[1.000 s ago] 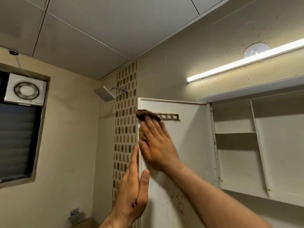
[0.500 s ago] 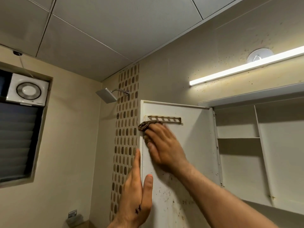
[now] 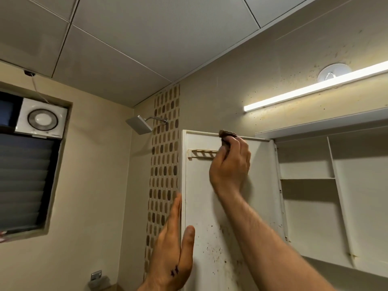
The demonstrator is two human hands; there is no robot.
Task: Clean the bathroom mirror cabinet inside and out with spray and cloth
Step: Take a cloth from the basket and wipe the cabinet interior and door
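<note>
The white cabinet door [image 3: 201, 190] stands swung open, its inner face toward me, speckled with brown spots low down. My right hand [image 3: 231, 164] presses a dark brown cloth [image 3: 226, 134] against the door's top edge, above a small slotted rack [image 3: 201, 153]. My left hand [image 3: 174, 248] grips the door's free left edge, fingers behind it and thumb on the inner face. The cabinet body [image 3: 336, 185] at the right shows bare white shelves. No spray bottle is in view.
A lit tube light [image 3: 315, 89] runs above the cabinet on a spotted wall. A shower head [image 3: 139, 124] juts out beside a brown tile strip [image 3: 165, 164]. An exhaust fan [image 3: 42, 120] and a louvred window [image 3: 25, 183] are on the left wall.
My right hand has carried the cloth from the door's upper left, beside the rack, up and to the right onto the top edge. The left hand has stayed on the door's edge.
</note>
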